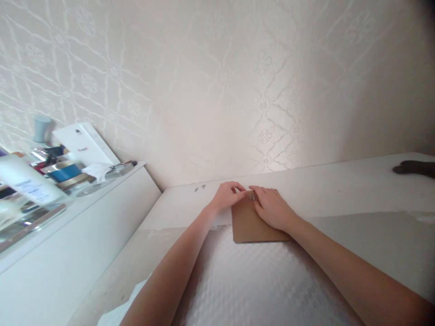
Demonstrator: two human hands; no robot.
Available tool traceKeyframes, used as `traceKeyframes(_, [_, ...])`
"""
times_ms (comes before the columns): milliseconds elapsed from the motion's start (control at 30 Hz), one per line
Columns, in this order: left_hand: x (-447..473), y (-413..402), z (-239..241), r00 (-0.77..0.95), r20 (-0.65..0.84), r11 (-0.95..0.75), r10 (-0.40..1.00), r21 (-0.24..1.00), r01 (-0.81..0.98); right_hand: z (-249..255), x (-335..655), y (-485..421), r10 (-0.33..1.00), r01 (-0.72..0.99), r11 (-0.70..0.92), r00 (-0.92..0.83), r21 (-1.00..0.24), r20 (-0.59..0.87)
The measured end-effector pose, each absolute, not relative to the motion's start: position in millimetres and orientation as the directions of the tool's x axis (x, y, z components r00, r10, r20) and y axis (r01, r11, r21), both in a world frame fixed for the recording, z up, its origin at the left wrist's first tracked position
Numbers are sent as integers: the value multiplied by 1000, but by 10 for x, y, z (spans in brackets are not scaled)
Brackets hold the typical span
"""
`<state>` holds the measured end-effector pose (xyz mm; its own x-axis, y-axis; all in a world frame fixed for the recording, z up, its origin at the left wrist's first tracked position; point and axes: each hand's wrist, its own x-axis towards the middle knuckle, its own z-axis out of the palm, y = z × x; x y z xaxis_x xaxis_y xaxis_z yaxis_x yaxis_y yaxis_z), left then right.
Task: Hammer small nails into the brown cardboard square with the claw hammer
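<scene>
A square of brown cardboard lies in front of me, partly over the white surface. Small silvery metal bits sit at its upper edge, between my hands. My left hand is at the cardboard's upper left corner, thumb and forefinger brought together; whatever is between the tips is too small to make out. Flat across the cardboard's right part rests my right hand, with fingers stretched toward the metal bits and thumb apart. Two small dark metal pieces lie on the white surface left of my hands.
Below the cardboard is white, bumpy-textured material. A white cabinet on the left carries a white box, a white bottle and a blue roll. A dark object lies far right, near the patterned wall.
</scene>
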<state>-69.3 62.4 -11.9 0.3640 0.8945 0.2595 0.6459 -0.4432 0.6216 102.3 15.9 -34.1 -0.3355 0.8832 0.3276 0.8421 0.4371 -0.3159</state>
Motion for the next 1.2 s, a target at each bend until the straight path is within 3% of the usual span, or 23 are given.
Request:
traceKeyframes(200, [-587, 571, -167, 464, 153, -370, 873, 827, 423, -329, 1022, 170, 887, 840, 438, -346, -321, 307])
traceKeyframes(567, [-629, 635, -170, 377, 196, -346, 905, 854, 389, -315, 1024, 159, 884, 845, 441, -350, -304, 310])
traceKeyframes(800, [-781, 736, -202, 58, 330, -282, 942, 686, 671, -315, 1023, 153, 885, 839, 443, -351, -315, 307])
traceKeyframes(967, [-1118, 764, -161, -169, 398, -41, 901, 468, 883, -317, 1017, 152, 887, 833, 441, -349, -334, 301])
traceKeyframes(1033, [-1235, 755, -137, -274, 403, 95, 873, 410, 907, -311, 1014, 144, 888, 832, 441, -348, -336, 302])
traceKeyframes(1200, [-1332, 724, -103, -461, 296, 326, 837, 407, 853, -299, 1015, 138, 887, 831, 442, -349, -337, 303])
